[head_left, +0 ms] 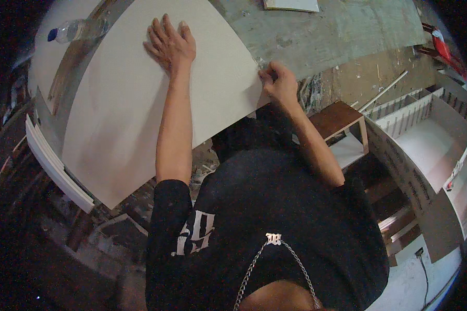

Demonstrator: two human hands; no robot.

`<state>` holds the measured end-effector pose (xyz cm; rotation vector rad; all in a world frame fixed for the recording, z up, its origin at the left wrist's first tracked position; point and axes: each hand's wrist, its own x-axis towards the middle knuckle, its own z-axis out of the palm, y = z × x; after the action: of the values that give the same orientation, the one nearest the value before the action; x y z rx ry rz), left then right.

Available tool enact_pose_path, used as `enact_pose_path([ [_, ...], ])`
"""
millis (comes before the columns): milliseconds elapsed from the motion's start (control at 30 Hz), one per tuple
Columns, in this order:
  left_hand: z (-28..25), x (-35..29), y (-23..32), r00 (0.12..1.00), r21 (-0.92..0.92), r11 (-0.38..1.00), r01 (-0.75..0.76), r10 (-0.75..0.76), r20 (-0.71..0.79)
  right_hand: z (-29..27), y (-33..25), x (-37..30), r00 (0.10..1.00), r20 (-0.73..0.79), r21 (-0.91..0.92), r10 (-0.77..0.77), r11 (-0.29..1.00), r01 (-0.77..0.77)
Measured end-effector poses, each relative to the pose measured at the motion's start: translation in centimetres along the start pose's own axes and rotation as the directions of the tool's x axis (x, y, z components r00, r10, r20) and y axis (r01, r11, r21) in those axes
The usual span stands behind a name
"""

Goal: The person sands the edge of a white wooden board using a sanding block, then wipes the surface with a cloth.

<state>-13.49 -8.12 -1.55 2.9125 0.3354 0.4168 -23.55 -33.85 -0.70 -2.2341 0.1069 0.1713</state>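
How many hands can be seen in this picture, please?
2: the left hand lies palm-down on the white board, and the right hand is at the board's right edge. I see no others.

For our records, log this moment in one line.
left hand: spread on flat white board; right hand: fingers curled at board's right edge; blue-capped clear plastic bottle: left of board
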Motion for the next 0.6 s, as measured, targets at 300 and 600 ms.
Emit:
enact_pose_path([
  [300, 0.5, 0.0, 0.5, 0.998, -0.002, 1.0, -0.012, 0.012, -0.058, -0.5, 0.3, 1.4, 0.998, 0.059, 0.065, -0.017, 0.998, 0.013],
  [600, 0.0, 0.2, 0.6, 0.994, 0.002, 0.999, -0.046, 0.046, -0.099, -0.9, 0.0, 2.7, 0.989, 0.145, 0.101, -0.019, 0.995, 0.004],
])
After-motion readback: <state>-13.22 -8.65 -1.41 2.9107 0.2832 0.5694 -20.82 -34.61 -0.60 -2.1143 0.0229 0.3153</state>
